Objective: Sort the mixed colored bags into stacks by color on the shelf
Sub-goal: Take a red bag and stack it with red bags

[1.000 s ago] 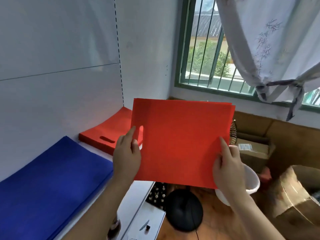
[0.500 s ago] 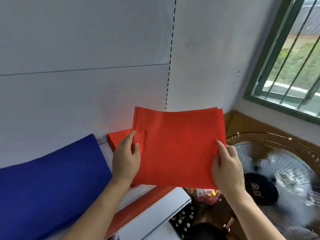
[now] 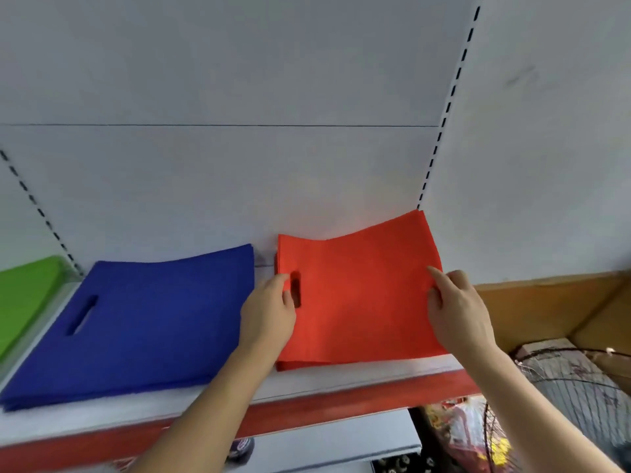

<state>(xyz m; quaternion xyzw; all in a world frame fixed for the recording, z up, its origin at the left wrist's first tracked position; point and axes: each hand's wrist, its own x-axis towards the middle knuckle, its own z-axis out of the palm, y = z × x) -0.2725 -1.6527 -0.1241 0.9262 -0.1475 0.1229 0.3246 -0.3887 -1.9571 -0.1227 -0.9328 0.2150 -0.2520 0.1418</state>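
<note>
A white shelf (image 3: 307, 384) with a red front edge runs across the scene, backed by a white panel wall with slotted uprights. On its right part lies a red stack of bags (image 3: 358, 302), its far right corner up against the upright; a handle slot shows near its left edge. Just left of it, with a narrow gap between, lies a blue stack of bags (image 3: 153, 319), also with a handle slot. At the far left edge a green stack (image 3: 24, 295) sits beyond another upright. Below and to the right of the shelf are a wire fan guard (image 3: 563, 397), a brown board (image 3: 546, 308) and some colourful packaging, blurred. The left hand (image 3: 269, 312) grips the left edge of the red stack beside the slot, thumb on top and fingers curled round the edge. The right hand (image 3: 457, 312) holds the right edge of the top red bag, index finger stretched along the surface, the other fingers curled at the edge. Nothing lies between the hands and the stacks.
</note>
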